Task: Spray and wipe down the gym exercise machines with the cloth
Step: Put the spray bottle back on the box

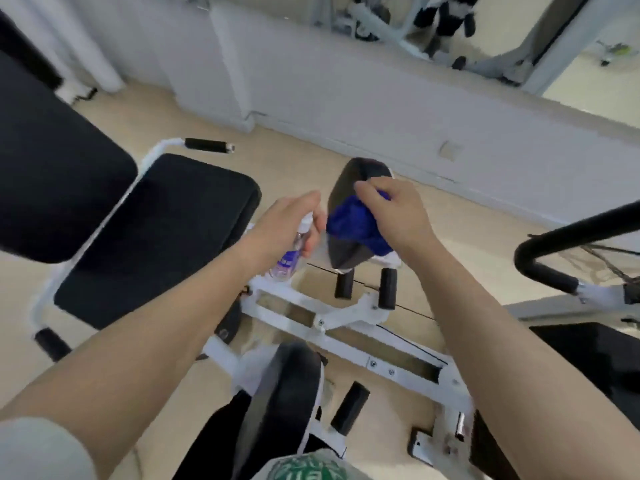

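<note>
A white-framed exercise machine [349,315] fills the middle of the view. Its far black pad [349,181] stands tilted above the frame. My right hand [394,213] presses a blue cloth [353,225] against that pad. Just left of the pad, my left hand [287,226] grips a small clear spray bottle [289,261] with a white nozzle and a purple label. A second black pad [291,386] sits close to me, lower in the view.
A black seat [156,233] and backrest [52,168] lie to the left, with black-gripped handles [207,145]. Another black-handled machine [554,244] stands at the right. A white wall [346,81] with a mirror runs along the back. The floor is beige.
</note>
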A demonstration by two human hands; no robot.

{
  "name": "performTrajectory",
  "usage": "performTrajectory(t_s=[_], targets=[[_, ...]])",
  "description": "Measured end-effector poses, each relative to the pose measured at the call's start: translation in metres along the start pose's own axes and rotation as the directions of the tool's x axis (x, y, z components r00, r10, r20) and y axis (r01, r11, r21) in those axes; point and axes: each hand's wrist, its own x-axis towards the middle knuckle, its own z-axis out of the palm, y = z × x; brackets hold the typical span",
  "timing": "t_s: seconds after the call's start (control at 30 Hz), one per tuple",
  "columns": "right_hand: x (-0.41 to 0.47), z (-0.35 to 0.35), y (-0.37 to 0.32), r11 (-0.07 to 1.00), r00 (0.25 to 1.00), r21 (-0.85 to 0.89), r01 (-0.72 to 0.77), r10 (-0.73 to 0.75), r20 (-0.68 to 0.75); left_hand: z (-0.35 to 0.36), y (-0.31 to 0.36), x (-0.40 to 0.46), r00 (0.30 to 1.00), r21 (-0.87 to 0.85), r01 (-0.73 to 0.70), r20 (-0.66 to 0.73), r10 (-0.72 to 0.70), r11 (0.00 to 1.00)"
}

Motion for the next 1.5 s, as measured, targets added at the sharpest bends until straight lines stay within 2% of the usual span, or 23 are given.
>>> performTrajectory(t_s=[0.1,0.2,0.27,0.37,0.43,0.5,0.67,0.7,0.8,0.9,0.97,1.07,1.13,1.27,1.4,1.5], targets=[[-0.005,0.058,-0.045,0.963,0.950,-0.190,0.193,-0.135,0.283,-0.059,-0.015,-0.055,0.969,-0.087,0.053,-0.234,-0.072,0.995],[-0.019,0.110,-0.077,0.971,0.851,-0.102,0.218,-0.138,0.506,-0.109,-0.034,-0.103,0.901,-0.128,0.096,-0.410,-0.141,0.987],[-0.040,0.154,-0.100,0.961,0.774,-0.005,0.275,-0.218,0.595,-0.142,-0.053,-0.144,0.851,-0.175,0.113,-0.491,-0.186,0.978],[-0.075,0.220,-0.128,0.942,0.679,-0.003,0.334,-0.238,0.695,-0.177,-0.088,-0.202,0.784,-0.250,0.090,-0.579,-0.223,0.964],[-0.089,0.247,-0.138,0.927,0.657,-0.063,0.369,-0.213,0.723,-0.186,-0.106,-0.225,0.749,-0.276,0.091,-0.614,-0.249,0.957],[-0.116,0.289,-0.153,0.887,0.625,-0.118,0.446,-0.214,0.751,-0.204,-0.135,-0.269,0.729,-0.304,0.106,-0.624,-0.282,0.947],[-0.202,0.406,-0.182,0.838,0.574,-0.171,0.519,-0.193,0.796,-0.253,-0.217,-0.398,0.677,-0.333,0.112,-0.664,-0.317,0.936],[-0.226,0.434,-0.185,0.782,0.572,-0.228,0.580,-0.192,0.798,-0.264,-0.238,-0.427,0.677,-0.319,0.126,-0.664,-0.317,0.939],[-0.290,0.508,-0.191,0.521,0.591,-0.435,0.734,-0.174,0.788,-0.297,-0.297,-0.498,0.687,-0.321,0.161,-0.643,-0.339,0.933],[-0.336,0.565,-0.185,0.420,0.576,-0.489,0.765,-0.105,0.810,-0.321,-0.349,-0.555,0.659,-0.399,0.163,-0.637,-0.401,0.902],[-0.363,0.600,-0.175,0.369,0.511,-0.451,0.813,-0.080,0.856,-0.337,-0.377,-0.590,0.626,-0.459,0.184,-0.627,-0.464,0.869],[-0.394,0.652,-0.156,0.325,0.419,-0.381,0.865,-0.051,0.907,-0.363,-0.428,-0.628,0.571,-0.532,0.205,-0.617,-0.541,0.822],[-0.401,0.670,-0.143,0.286,0.387,-0.362,0.887,-0.034,0.921,-0.371,-0.451,-0.640,0.528,-0.560,0.189,-0.635,-0.564,0.807],[-0.416,0.718,-0.109,0.259,0.359,-0.356,0.898,0.038,0.933,-0.385,-0.506,-0.664,0.457,-0.654,0.098,-0.640,-0.618,0.750],[-0.422,0.753,-0.078,0.305,0.367,-0.360,0.882,0.036,0.929,-0.390,-0.555,-0.671,0.441,-0.706,0.048,-0.620,-0.649,0.707],[-0.416,0.783,-0.051,0.264,0.363,-0.363,0.894,0.049,0.930,-0.392,-0.595,-0.666,0.426,-0.722,0.014,-0.621,-0.658,0.691]])
